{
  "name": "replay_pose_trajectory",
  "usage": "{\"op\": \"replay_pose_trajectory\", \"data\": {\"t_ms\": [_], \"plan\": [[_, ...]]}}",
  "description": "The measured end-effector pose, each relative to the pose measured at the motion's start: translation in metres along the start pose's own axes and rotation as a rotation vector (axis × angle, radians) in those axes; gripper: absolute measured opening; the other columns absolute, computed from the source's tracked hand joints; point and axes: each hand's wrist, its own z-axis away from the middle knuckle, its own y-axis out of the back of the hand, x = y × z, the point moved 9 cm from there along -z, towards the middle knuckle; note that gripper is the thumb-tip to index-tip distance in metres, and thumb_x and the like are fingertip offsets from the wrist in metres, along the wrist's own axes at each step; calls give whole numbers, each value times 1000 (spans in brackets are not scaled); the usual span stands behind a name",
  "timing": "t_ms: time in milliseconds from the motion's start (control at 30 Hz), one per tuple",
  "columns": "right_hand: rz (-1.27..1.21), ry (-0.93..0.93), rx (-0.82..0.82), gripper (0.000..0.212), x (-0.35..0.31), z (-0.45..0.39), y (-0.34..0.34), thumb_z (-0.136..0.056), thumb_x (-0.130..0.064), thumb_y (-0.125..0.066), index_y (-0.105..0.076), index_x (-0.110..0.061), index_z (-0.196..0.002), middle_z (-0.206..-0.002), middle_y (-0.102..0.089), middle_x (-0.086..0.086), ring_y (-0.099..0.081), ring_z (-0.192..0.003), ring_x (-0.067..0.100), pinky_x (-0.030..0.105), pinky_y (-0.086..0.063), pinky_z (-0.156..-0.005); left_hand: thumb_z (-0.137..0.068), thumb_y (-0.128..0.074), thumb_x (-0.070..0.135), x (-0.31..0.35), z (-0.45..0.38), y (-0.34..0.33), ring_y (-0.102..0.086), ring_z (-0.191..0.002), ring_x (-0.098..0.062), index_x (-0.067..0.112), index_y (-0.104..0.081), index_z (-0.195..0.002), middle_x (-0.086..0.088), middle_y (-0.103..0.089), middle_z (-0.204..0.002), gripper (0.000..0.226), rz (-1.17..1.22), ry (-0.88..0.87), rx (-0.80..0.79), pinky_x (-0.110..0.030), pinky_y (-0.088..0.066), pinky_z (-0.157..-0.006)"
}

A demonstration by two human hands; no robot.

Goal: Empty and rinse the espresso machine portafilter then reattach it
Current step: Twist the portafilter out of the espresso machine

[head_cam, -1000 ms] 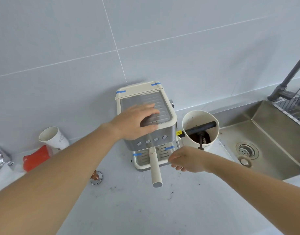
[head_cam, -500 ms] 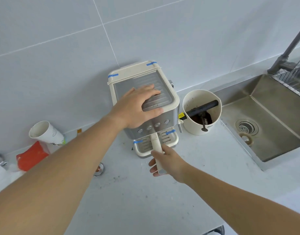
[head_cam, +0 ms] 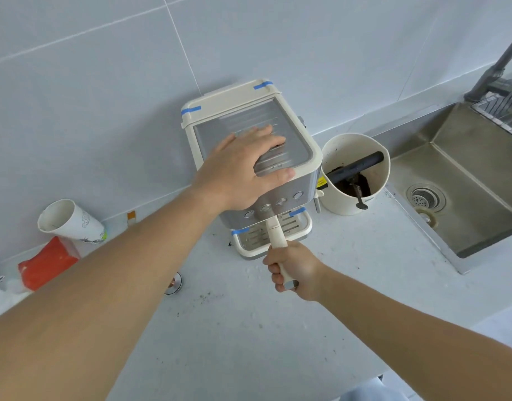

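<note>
1. Pale grey speckled countertop [head_cam: 278, 337] against a large-format grey tile wall; loose coffee grounds scattered on the surface.
2. Right hand [head_cam: 295, 267] fisted around the cream portafilter handle [head_cam: 278, 237], metal end cap poking out below the fingers. Handle points straight at the camera.
3. Left hand [head_cam: 243, 169] flat, fingers spread, palm down on the ribbed metal top plate of the espresso machine [head_cam: 249, 134].
4. Portafilter head is hidden under the machine's front; looks seated in the group, can't confirm from this angle.
5. Machine: cream plastic shell, brushed steel face, four round buttons, slotted drip tray, blue tape strips on corners. Small yellow sticker on the right side, text unreadable.
6. Right of it: cream knock box [head_cam: 356, 175], black bar across, spent grounds inside.
7. Far right: stainless sink [head_cam: 466, 180] with round drain strainer; faucet and wire rack cut off at the frame edge.
8. Left: tipped paper cup [head_cam: 70, 221] with a faint print, illegible; red packet [head_cam: 46, 263] beside it.
</note>
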Motion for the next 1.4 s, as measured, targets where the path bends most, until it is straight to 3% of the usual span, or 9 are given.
{"op": "replay_pose_trajectory", "data": {"t_ms": [367, 567, 700, 1000, 1267, 1400], "plan": [[-39, 28, 107, 20, 3, -2, -4, -78, 5, -54, -45, -11, -71, -53, -43, 6, -37, -40, 19, 23, -33, -43, -80, -45, 71, -1, 0, 0, -20, -147, -8, 37, -44, -139, 5, -31, -158, 68, 10, -1, 21, -41, -11, -120], [-346, 88, 194, 19, 14, -23, -64, -80, 8, -49, -42, -9, -75, -52, -42, 5, -37, -39, 18, 24, -33, -44, -80, -47, 71, 0, 1, 2, -22, -147, -7, 37, -45, -139, 5, -32, -158, 67, 27, 5, 22, -40, -12, -120], [-410, 131, 214, 19, 13, -32, -77, -82, 8, -50, -44, -9, -78, -55, -43, 6, -39, -41, 18, 26, -36, -45, -80, -49, 69, 0, 1, 2, -23, -146, -6, 37, -46, -138, 5, -33, -158, 66, 48, 9, 19, -40, -11, -120], [-531, 216, 108, 19, 3, -55, -107, -86, 4, -58, -45, -10, -83, -66, -48, 10, -50, -49, 20, 33, -52, -55, -81, -51, 68, 2, 2, 4, -24, -145, -5, 37, -48, -137, 6, -32, -158, 64, 50, 22, 16, -39, -11, -120], [-634, 189, 45, 27, 13, -66, -114, -86, 4, -64, -44, -12, -94, -72, -49, 11, -49, -56, 22, 31, -54, -56, -81, -52, 68, 2, 3, 6, -24, -145, -6, 38, -49, -136, 6, -34, -157, 63, 48, 22, 25, -40, -13, -120], [-606, 137, 50, 26, 27, -62, -107, -85, 6, -64, -44, -9, -88, -70, -49, 10, -50, -53, 21, 31, -54, -56, -80, -52, 68, 2, 3, 7, -25, -144, -4, 39, -49, -136, 7, -34, -157, 63, 50, 25, 33, -38, -13, -120]]}}
